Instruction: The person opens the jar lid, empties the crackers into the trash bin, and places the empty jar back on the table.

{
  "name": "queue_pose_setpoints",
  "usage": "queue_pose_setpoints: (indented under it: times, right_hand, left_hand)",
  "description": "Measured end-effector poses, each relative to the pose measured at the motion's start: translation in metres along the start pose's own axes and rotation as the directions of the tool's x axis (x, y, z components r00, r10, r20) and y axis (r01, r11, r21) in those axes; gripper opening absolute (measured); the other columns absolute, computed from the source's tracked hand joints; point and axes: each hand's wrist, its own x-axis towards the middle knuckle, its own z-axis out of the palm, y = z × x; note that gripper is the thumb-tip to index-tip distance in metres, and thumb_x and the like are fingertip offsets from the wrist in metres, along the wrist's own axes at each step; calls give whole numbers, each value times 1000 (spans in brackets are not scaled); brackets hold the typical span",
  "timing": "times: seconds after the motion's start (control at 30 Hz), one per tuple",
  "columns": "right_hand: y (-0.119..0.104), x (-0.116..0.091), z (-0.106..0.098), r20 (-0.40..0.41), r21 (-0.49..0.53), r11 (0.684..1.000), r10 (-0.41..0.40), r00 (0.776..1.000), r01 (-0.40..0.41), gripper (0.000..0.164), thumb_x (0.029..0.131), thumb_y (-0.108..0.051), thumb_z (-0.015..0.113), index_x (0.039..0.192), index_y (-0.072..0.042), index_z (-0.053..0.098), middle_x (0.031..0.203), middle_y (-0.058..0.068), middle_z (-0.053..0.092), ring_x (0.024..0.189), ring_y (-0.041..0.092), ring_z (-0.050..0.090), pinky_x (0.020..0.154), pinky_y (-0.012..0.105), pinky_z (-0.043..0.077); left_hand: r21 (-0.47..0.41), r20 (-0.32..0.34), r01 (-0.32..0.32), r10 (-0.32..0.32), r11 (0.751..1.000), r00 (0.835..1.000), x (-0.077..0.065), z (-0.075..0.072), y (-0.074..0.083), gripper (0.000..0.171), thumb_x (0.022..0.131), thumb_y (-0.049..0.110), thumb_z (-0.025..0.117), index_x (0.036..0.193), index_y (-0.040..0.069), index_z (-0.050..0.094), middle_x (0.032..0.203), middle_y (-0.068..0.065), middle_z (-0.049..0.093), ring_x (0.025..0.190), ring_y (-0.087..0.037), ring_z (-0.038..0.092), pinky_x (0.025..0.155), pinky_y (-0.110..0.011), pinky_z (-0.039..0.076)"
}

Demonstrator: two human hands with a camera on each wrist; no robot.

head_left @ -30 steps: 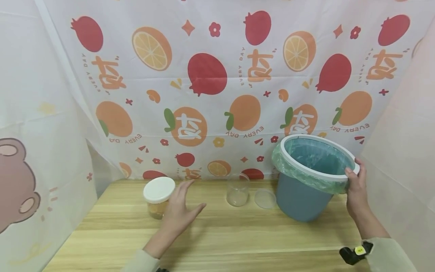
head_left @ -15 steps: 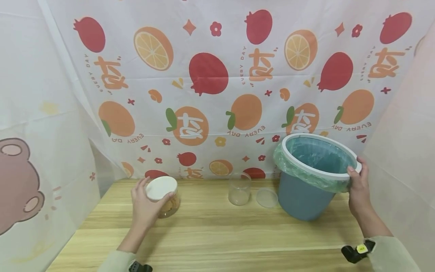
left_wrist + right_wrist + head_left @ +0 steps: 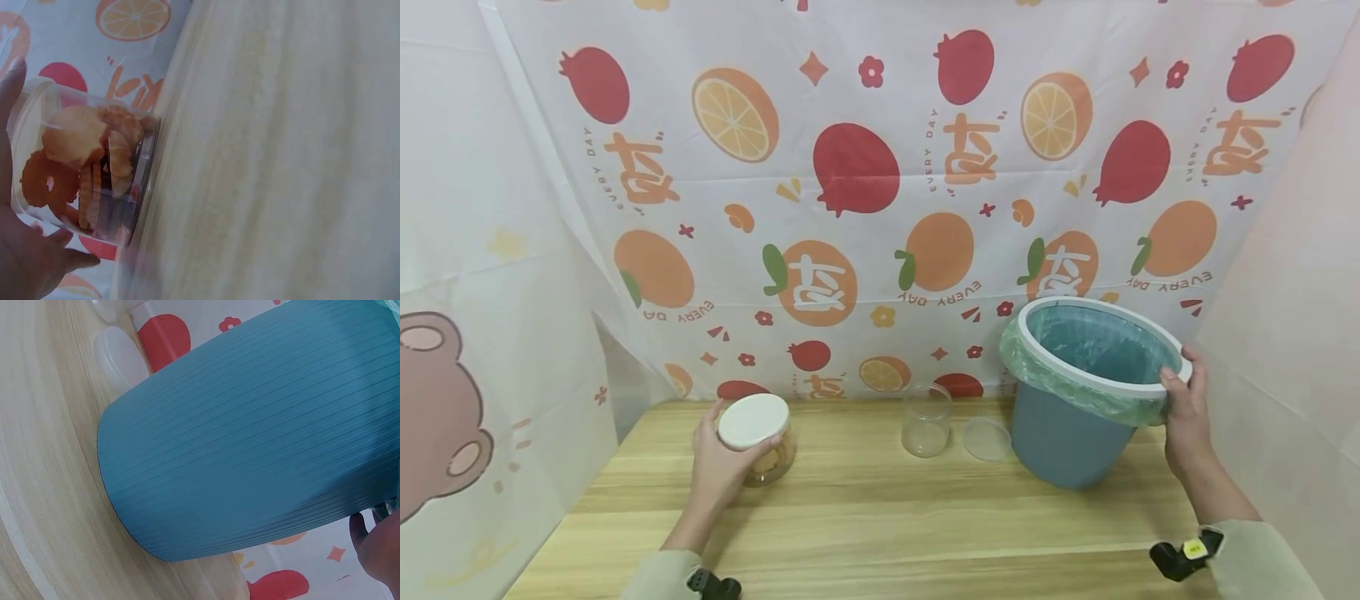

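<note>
My left hand (image 3: 718, 467) holds a clear jar of cookies (image 3: 775, 461) around its upper part, thumb on the near side. The jar has a white lid (image 3: 752, 421) and stands on the table at the left. In the left wrist view several cookies (image 3: 75, 134) of different shapes show through its wall. At the right, my right hand (image 3: 1189, 417) grips the white rim of a blue trash bin (image 3: 1067, 450), thumb on top. A green bag (image 3: 1030, 362) lines the bin and folds over its edge. The right wrist view shows the bin's ribbed side (image 3: 250, 444).
Between the hands, near the back edge of the wooden table (image 3: 880, 517), stands an open clear jar (image 3: 926, 429). A round translucent lid (image 3: 987, 439) lies between it and the bin. A fruit-print curtain (image 3: 880, 333) hangs right behind.
My left hand has moved left from the near right side of the cookie jar and now grips it. The jar has shifted slightly right. My right hand stays on the bin's rim.
</note>
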Motion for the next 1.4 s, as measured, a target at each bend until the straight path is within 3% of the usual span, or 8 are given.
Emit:
queue_pose_setpoints:
  times: [0.2, 0.5, 0.77, 1.0, 1.2, 1.4]
  right_hand:
    - [-1, -1, 1, 0, -14, 1000, 4, 1000, -4, 55, 101, -39, 46, 152, -35, 25, 146, -12, 32, 129, 6, 31, 108, 26, 22]
    - [-1, 2, 2, -8, -19, 1000, 25, 1000, -25, 58, 102, -41, 44, 154, -36, 22, 150, -12, 30, 134, 8, 29, 115, 28, 18]
    - [0, 2, 1, -26, -2, 999, 42, 999, -42, 58, 101, -40, 45, 154, -35, 22, 149, -12, 30, 132, 6, 29, 115, 27, 17]
    - [-2, 2, 1, -20, -1, 1000, 28, 999, -28, 57, 101, -40, 45, 153, -35, 22, 146, -13, 31, 129, 5, 30, 113, 26, 19]
    - [-3, 1, 2, -14, -4, 1000, 20, 1000, -20, 57, 101, -40, 45, 154, -35, 23, 147, -13, 32, 130, 6, 30, 112, 26, 19]
    - [-1, 1, 1, -31, 2, 999, 48, 998, -48, 60, 100, -40, 47, 154, -37, 22, 148, -13, 31, 129, 6, 31, 109, 25, 22]
  left_hand:
    - [-45, 74, -7, 10, 999, 997, 0, 2, -7, 118, 75, 21, 90, 162, 12, 12, 158, -23, 33, 140, -37, 39, 114, -56, 33]
    - [-58, 75, -16, 20, 998, 997, 0, 4, -10, 118, 72, 14, 91, 162, 15, 13, 157, -18, 34, 139, -29, 39, 115, -48, 31]
    - [-83, 113, -4, 14, 997, 993, -4, 10, -8, 116, 73, 13, 91, 161, 15, 15, 154, -13, 36, 132, -18, 40, 100, -12, 32]
    - [-134, 152, 22, -2, 991, 988, -10, 21, -5, 118, 72, 14, 92, 161, 20, 14, 155, -9, 36, 133, -16, 39, 99, -11, 33]
    - [-177, 170, 26, 5, 984, 985, -16, 32, -2, 118, 70, 10, 93, 160, 17, 16, 152, -8, 39, 132, -17, 41, 100, -11, 33]
    - [-181, 197, 14, 22, 983, 980, -24, 43, 3, 118, 69, 11, 93, 159, 18, 18, 152, -9, 41, 133, -20, 43, 107, -22, 34]
